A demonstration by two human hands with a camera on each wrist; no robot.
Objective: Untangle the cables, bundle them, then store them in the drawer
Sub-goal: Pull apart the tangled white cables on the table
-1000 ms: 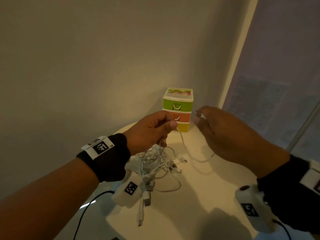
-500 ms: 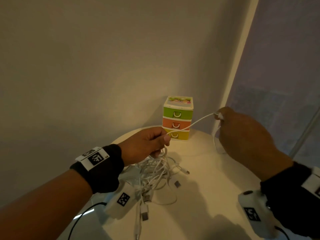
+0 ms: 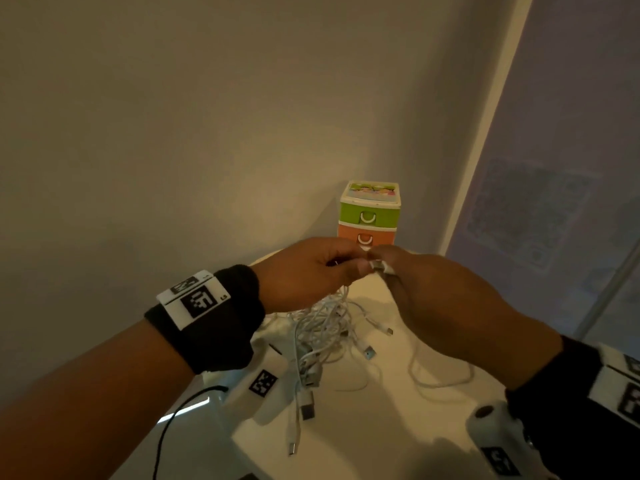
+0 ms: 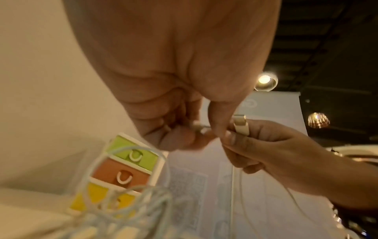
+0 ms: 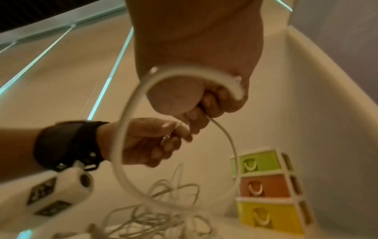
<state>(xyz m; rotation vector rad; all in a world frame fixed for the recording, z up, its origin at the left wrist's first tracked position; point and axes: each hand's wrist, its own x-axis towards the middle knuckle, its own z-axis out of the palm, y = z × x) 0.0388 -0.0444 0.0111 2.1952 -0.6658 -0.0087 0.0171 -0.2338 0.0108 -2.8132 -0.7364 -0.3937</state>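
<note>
A tangle of white cables hangs from my left hand down onto the round white table. The fingers and thumb of that hand pinch a strand at the top of the tangle. My right hand meets it fingertip to fingertip and holds a white USB plug. From the right hand one cable curves down in a loop to the pile. Behind the hands stands a small drawer unit with green, orange and yellow drawers, all closed.
The table sits in a corner, with a beige wall to the left and a pale panel to the right. Loose plugs lie near the table's front edge. A black lead runs from my left wrist camera.
My right hand, which had pulled a cable out to the right, has come back to the left hand. The stretched strand has gone slack and now hangs as a loop.
</note>
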